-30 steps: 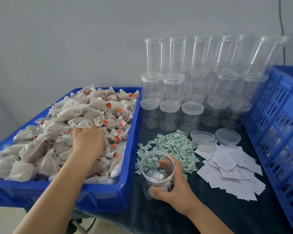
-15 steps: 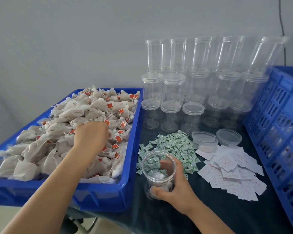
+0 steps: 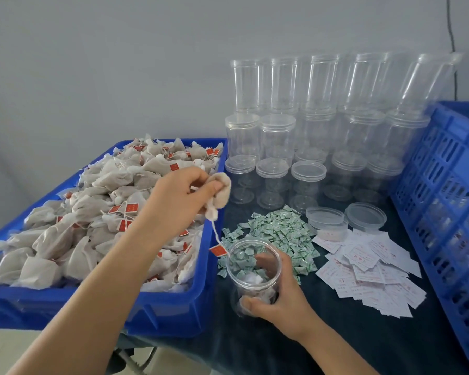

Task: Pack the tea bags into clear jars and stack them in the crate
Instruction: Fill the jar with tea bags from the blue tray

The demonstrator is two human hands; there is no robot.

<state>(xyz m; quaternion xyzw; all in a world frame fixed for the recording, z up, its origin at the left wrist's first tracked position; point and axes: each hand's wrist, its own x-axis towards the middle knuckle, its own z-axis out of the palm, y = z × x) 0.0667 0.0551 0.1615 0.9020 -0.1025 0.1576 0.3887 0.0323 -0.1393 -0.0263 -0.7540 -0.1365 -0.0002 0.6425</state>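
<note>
The left hand [image 3: 182, 196] pinches one tea bag [image 3: 219, 197] between thumb and fingers, raised above the right edge of the blue tray [image 3: 173, 307]; the bag's string hangs down to a red tag [image 3: 217, 250] just beside the rim of the open clear jar [image 3: 253, 277]. The right hand [image 3: 279, 301] grips that jar around its lower wall, thumb in front, fingers curled behind. The jar stands on the dark table [image 3: 322, 345] close to the tray's right wall, and something white lies at its bottom, probably tea bags, though the clear wall blurs it.

The tray is heaped with tea bags [image 3: 87, 220] above its rim. Between tray and blue crate [image 3: 444, 201] the table surface is crowded: a pile of small green-and-white sachets [image 3: 279, 234] just behind the jar, a spread of white paper slips [image 3: 368, 272] to its right, and two loose lids [image 3: 366, 216] behind those. Bare cloth shows only in front of the slips and along the near edge. Stacked empty lidded jars [image 3: 306, 136] fill the back, reaching the wall. The crate's slotted wall rises along the right edge; what it holds cannot be made out.
</note>
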